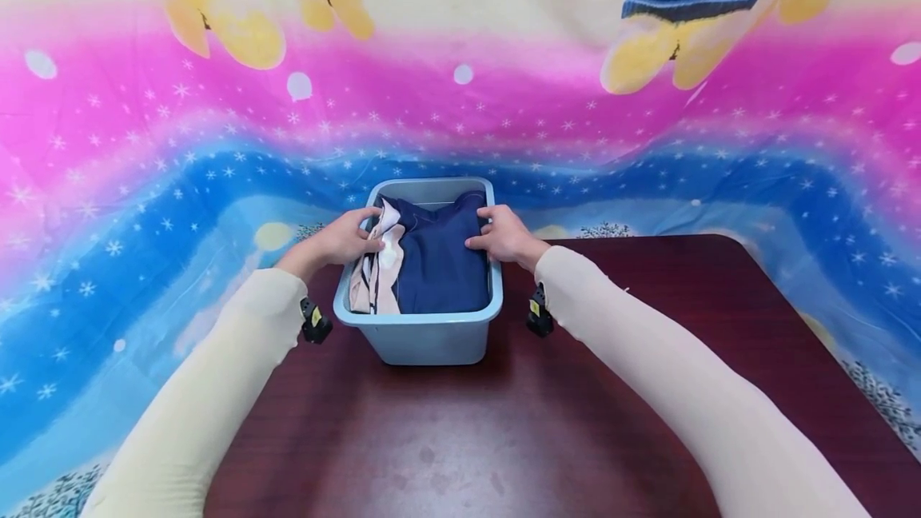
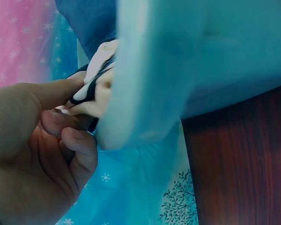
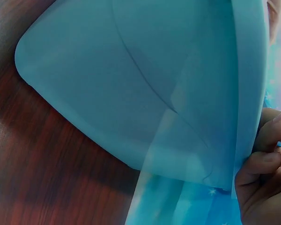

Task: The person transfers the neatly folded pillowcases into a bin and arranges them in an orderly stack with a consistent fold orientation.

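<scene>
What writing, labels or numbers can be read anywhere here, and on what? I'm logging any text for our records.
No readable text in any view.
Yellow tag on the left wrist camera: too small to read.
Yellow tag on the right wrist camera: too small to read.
The blue tub, the clothes in it and the backdrop sheet show only pictures and patterns, no lettering.

Looks like someone's home, probably a bedroom or laundry corner. A kid-style bedsheet (image 1: 460,102) with cartoon bears, stars and pink-to-blue bands hangs as a backdrop right behind a dark wooden table (image 1: 647,390). On the table sits a light blue plastic basin (image 1: 424,338) stuffed with folded clothes (image 1: 439,262), so pretty domestic overall.
</scene>
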The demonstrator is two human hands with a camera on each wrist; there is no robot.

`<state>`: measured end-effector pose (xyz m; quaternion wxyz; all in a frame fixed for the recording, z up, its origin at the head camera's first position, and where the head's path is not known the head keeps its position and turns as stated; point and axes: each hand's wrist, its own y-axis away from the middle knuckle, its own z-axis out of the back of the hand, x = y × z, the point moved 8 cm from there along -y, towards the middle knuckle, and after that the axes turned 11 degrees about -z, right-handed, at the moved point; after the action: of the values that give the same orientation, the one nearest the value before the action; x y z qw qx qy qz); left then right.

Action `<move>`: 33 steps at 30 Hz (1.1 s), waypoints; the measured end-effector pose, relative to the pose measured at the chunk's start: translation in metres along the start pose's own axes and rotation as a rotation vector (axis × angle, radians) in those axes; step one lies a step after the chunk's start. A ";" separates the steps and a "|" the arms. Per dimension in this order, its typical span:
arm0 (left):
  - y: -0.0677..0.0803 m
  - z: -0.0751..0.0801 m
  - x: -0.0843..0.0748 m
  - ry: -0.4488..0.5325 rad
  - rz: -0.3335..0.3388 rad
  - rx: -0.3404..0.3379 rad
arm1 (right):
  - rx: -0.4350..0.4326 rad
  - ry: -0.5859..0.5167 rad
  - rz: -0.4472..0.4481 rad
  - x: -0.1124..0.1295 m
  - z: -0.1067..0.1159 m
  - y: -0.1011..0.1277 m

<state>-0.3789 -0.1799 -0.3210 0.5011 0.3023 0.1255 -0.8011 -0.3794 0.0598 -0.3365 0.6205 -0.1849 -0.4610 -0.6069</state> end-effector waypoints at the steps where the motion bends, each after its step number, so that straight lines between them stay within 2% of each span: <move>1: 0.000 -0.001 0.001 -0.007 0.000 0.005 | -0.005 0.010 -0.001 0.001 0.000 0.000; 10: 0.000 -0.002 0.002 -0.064 0.014 0.019 | -0.026 0.059 -0.008 0.003 0.001 0.002; 20: 0.000 -0.005 0.007 -0.110 0.062 -0.011 | -0.033 0.064 -0.013 0.003 0.000 0.001; 27: -0.001 -0.006 0.006 -0.175 0.050 -0.026 | -0.067 0.122 -0.014 0.004 0.000 0.000; 33: 0.000 -0.005 0.006 -0.201 0.051 -0.038 | -0.072 0.130 -0.018 0.004 0.000 0.000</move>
<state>-0.3786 -0.1813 -0.3286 0.5372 0.2139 0.0820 -0.8117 -0.3803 0.0573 -0.3337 0.6368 -0.1631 -0.3990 -0.6393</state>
